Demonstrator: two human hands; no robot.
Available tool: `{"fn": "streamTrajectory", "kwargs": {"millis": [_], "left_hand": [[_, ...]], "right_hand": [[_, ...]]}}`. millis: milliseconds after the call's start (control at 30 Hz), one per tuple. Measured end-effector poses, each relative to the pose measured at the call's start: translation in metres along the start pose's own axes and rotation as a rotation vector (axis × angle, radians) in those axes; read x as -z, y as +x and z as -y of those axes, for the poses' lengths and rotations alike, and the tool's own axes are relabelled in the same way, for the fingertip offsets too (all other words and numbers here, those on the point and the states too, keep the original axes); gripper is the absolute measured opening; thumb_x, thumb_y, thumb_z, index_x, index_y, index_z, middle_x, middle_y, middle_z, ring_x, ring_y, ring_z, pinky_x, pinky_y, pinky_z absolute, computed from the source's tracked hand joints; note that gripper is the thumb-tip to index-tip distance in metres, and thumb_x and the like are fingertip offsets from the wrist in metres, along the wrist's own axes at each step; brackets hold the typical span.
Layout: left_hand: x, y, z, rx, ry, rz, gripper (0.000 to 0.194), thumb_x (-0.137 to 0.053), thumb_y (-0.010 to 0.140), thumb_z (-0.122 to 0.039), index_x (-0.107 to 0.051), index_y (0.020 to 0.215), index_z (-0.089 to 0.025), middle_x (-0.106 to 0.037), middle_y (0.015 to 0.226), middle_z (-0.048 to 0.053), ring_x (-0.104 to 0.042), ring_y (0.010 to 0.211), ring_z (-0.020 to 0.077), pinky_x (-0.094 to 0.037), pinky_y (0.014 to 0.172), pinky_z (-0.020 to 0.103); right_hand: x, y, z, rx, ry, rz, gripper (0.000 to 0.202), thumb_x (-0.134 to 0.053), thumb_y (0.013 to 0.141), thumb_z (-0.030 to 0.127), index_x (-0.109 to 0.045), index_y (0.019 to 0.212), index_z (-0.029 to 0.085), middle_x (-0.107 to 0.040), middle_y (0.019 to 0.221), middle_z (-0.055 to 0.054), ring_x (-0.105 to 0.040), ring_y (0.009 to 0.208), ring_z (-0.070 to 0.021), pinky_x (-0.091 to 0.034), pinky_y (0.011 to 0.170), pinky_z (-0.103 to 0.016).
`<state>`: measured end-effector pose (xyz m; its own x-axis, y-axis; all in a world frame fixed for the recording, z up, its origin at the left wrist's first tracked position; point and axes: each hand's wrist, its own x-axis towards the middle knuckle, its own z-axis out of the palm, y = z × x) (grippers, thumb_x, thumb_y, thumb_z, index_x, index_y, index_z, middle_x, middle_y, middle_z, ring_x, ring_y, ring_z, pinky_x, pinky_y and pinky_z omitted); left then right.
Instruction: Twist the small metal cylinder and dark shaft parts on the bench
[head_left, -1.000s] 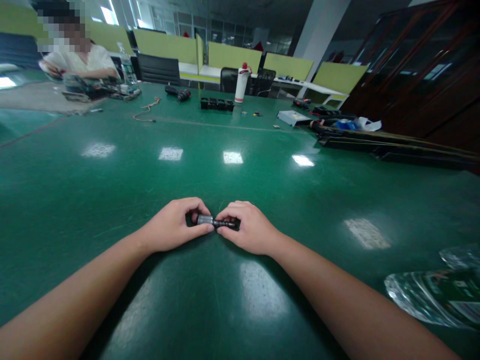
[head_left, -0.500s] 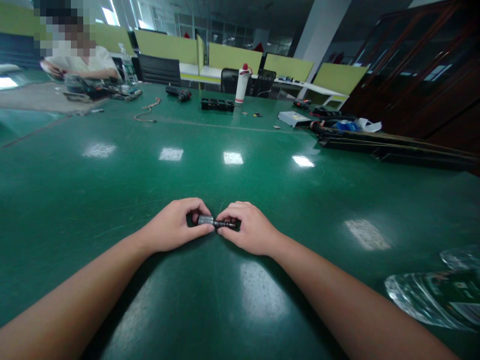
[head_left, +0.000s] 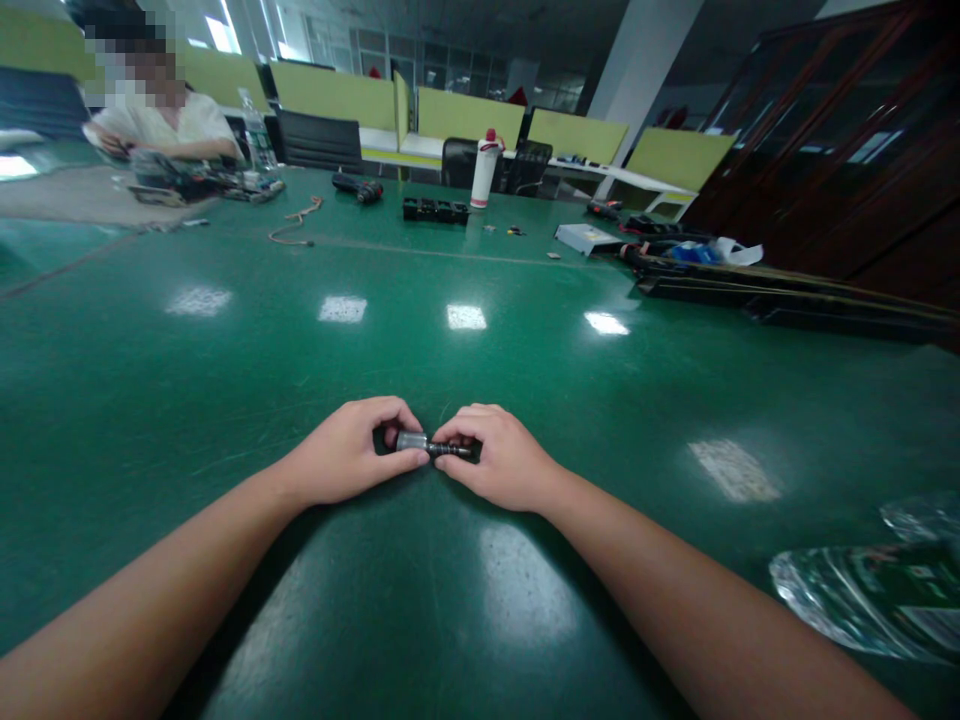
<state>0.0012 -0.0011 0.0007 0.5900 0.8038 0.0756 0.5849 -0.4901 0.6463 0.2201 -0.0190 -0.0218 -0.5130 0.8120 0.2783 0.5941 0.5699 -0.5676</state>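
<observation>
A small metal part [head_left: 412,441], with a silver cylinder at its left end and a dark ridged shaft at its right, lies sideways between my hands. My left hand [head_left: 356,450] pinches the silver cylinder end between thumb and fingers. On the other side, my right hand [head_left: 502,455] grips the dark shaft, thumb below and fingers above. The fingertips of both hands nearly meet at the middle of the part, just over the green table [head_left: 465,370]. My curled fingers hide some of the part.
Clear plastic bottles [head_left: 870,600] lie at the right edge. Farther back are a white bottle [head_left: 485,172], a black block [head_left: 435,210], a power tool [head_left: 358,188], a grey box [head_left: 589,238] and long black strips [head_left: 765,290]. A person [head_left: 169,130] sits at the far left.
</observation>
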Motion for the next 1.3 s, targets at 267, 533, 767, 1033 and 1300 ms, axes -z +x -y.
{"fn": "streamTrajectory", "kwargs": {"millis": [267,533,767,1033,1300], "left_hand": [[0.0004,-0.0012,0.0008,0.009,-0.008,0.009,0.027,-0.066,0.082,-0.044,-0.066,0.09,-0.018,-0.062,0.078,0.0,-0.059,0.072,0.0165,-0.043,0.066,0.027],[0.0002,-0.001,0.0009,0.006,0.002,0.02,0.027,-0.066,0.082,-0.043,-0.065,0.091,-0.017,-0.061,0.077,0.0,-0.058,0.071,0.0166,-0.043,0.066,0.027],[0.0007,-0.0016,0.0009,-0.015,0.011,0.025,0.027,-0.066,0.082,-0.04,-0.066,0.097,-0.018,-0.061,0.081,0.0,-0.057,0.073,0.0163,-0.043,0.067,0.027],[0.0009,-0.0004,-0.0005,-0.032,-0.003,0.029,0.021,-0.065,0.083,-0.037,-0.066,0.093,-0.018,-0.061,0.081,0.0,-0.057,0.073,0.0155,-0.043,0.067,0.026],[0.0014,-0.0011,0.0009,0.024,-0.006,-0.041,0.019,-0.068,0.078,-0.033,-0.063,0.085,-0.017,-0.06,0.078,-0.001,-0.056,0.071,0.0161,-0.041,0.066,0.027]], "right_hand": [[0.0007,-0.0001,0.0005,0.014,-0.004,-0.001,0.01,-0.07,0.079,0.02,-0.069,0.089,0.02,-0.066,0.08,0.0,-0.058,0.078,-0.0154,-0.039,0.076,-0.031],[0.0009,-0.0005,0.0018,0.014,0.003,-0.015,0.01,-0.072,0.076,0.018,-0.069,0.085,0.018,-0.065,0.076,0.001,-0.057,0.075,-0.0146,-0.039,0.075,-0.03],[-0.0012,-0.0008,0.0,0.017,0.018,-0.035,0.01,-0.073,0.077,0.022,-0.069,0.086,0.019,-0.066,0.076,0.001,-0.058,0.075,-0.0147,-0.039,0.075,-0.03],[0.0016,-0.0007,0.0008,-0.006,0.0,-0.063,0.008,-0.073,0.074,0.018,-0.069,0.08,0.019,-0.066,0.075,0.0,-0.057,0.076,-0.0158,-0.04,0.074,-0.03],[0.0082,-0.0006,-0.0076,-0.073,-0.042,-0.092,0.007,-0.073,0.069,0.016,-0.069,0.075,0.02,-0.066,0.074,0.0,-0.057,0.075,-0.0169,-0.041,0.073,-0.031]]}}
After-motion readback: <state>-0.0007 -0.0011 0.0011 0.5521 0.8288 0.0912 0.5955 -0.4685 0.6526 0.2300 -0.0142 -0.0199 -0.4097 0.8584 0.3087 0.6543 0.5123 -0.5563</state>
